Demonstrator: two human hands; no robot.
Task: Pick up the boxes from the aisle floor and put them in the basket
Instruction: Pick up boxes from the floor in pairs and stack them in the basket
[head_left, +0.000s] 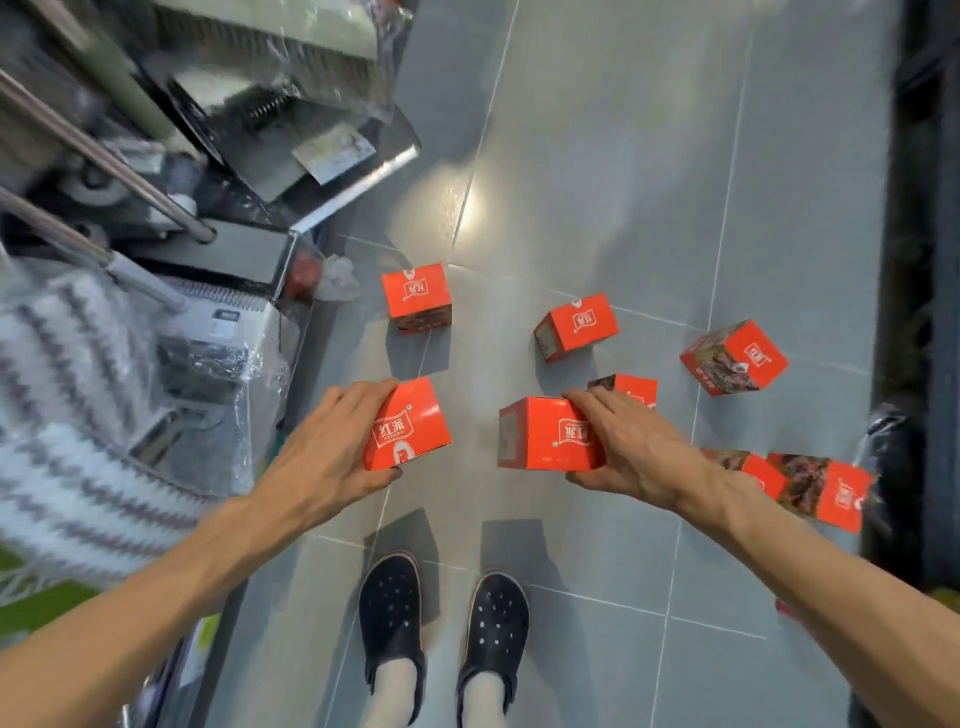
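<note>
Head view, looking straight down at a grey tiled aisle floor (597, 156).

Left hand (332, 452) is grasping one red box (408, 426), fingers running over its far edge and thumb under its near side; the box is tilting, its logo face turned up. Right hand (634, 447) is grasping a second red box (550, 434) from its right side, fingers lying across the top, thumb below. Both held boxes are sitting above the floor, each casting a shadow on the tiles in front of the person's dark clogs (441, 629).

Boxes lying on the floor:
- one upright box (415, 296) beyond the left hand, near the shelving
- one tipped box (576, 325) beyond the right hand
- one small-looking box (631, 388) partly hidden behind the right hand's fingers
- one tilted box (735, 358) farther right
- two boxes (826, 491) lying side by side behind the right wrist, close to the dark right edge of the aisle

Wrapped goods and metal rails (104, 156) are filling the left side. Basket: cannot tell where it is.
</note>
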